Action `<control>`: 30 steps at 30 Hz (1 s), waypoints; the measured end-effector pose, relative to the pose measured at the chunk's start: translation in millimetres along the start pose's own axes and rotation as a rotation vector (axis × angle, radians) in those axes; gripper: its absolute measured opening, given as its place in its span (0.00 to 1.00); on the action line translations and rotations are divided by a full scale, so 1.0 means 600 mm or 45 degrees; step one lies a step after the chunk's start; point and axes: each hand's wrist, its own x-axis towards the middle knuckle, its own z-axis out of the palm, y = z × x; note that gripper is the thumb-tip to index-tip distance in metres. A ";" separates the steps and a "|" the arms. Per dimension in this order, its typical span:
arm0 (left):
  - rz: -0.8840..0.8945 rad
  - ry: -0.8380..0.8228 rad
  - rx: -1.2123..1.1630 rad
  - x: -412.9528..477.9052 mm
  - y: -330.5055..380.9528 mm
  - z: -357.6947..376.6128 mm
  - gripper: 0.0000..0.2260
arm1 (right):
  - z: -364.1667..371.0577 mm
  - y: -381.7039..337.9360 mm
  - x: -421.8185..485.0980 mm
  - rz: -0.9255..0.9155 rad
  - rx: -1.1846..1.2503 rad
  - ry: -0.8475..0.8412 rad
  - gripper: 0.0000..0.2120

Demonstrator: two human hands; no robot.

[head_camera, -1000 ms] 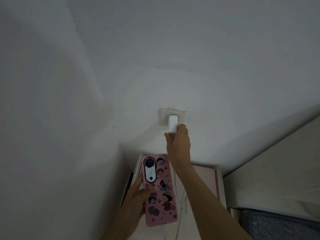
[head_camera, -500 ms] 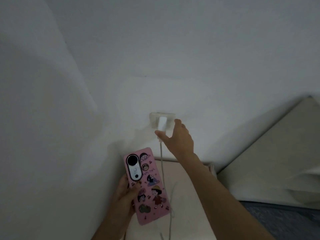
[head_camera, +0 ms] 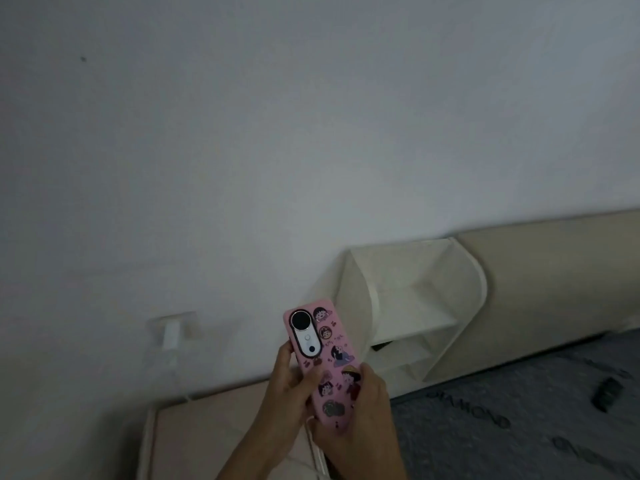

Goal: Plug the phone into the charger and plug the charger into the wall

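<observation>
Gripping the pink phone (head_camera: 325, 362) upright, fingers of both hands wrap its lower half.

phone (head_camera: 323, 362) case is pink with little cartoon character stickers all over, white oval camera bit; charger (head_camera: 171, 336) white on a white wall (head_camera: 311, 150); shelf (head_camera: 415, 306) cream; mattress (head_camera: 519, 427) dark grey-blue

cream shelf unit (head_camera: 415, 306), grey mattress (head_camera: 519, 427), beige nightstand (head_camera: 207, 438)

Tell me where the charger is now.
In the head view, the charger sits in the wall socket at lower left, left of the phone and above the bedside table.
</observation>
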 end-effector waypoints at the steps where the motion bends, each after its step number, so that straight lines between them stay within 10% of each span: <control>1: 0.001 -0.036 0.032 0.007 0.001 0.032 0.20 | -0.022 0.014 0.007 0.034 0.045 0.034 0.41; 7: 0.099 -0.062 0.484 0.029 0.031 0.129 0.29 | -0.132 0.121 0.072 0.332 0.319 0.146 0.37; 11: 0.180 0.017 0.675 0.055 0.053 0.122 0.27 | -0.158 0.201 0.152 0.418 0.275 0.152 0.15; 30: 0.119 -0.065 0.936 0.169 0.020 0.184 0.27 | -0.044 0.282 0.272 0.618 -0.252 -0.295 0.33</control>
